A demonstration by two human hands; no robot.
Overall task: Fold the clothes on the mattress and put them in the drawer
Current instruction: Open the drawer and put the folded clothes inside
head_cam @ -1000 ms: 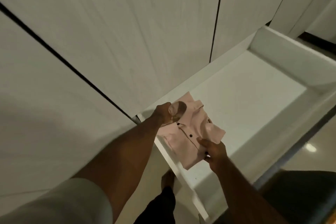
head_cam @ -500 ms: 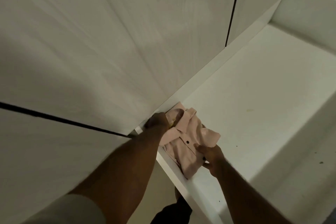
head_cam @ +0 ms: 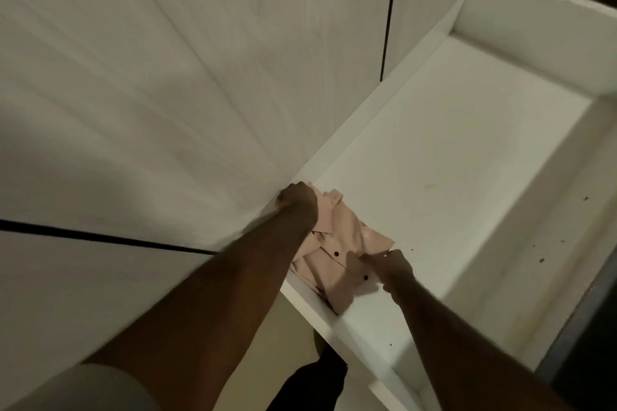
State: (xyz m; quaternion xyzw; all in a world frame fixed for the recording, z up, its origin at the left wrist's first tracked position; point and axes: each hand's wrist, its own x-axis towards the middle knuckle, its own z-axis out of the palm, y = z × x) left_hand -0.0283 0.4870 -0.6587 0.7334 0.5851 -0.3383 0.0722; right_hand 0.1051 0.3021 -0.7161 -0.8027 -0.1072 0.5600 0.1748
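Note:
A folded pale pink shirt (head_cam: 337,253) with dark buttons lies in the near left corner of the open white drawer (head_cam: 467,150). My left hand (head_cam: 297,200) grips the shirt's collar end, against the drawer's back corner by the wardrobe front. My right hand (head_cam: 395,265) pinches the shirt's right edge with curled fingers. The shirt rests on the drawer floor and slightly against the left side wall.
White wood-grain wardrobe doors (head_cam: 167,93) rise behind the drawer, split by dark gaps. The drawer floor to the right of the shirt shows a few small dark specks (head_cam: 541,260). My leg in dark trousers (head_cam: 307,384) is below the drawer's left wall.
Both hands have lowered the shirt deeper into the drawer's corner. My left hand has turned over on top of the collar. The view has moved closer to the drawer.

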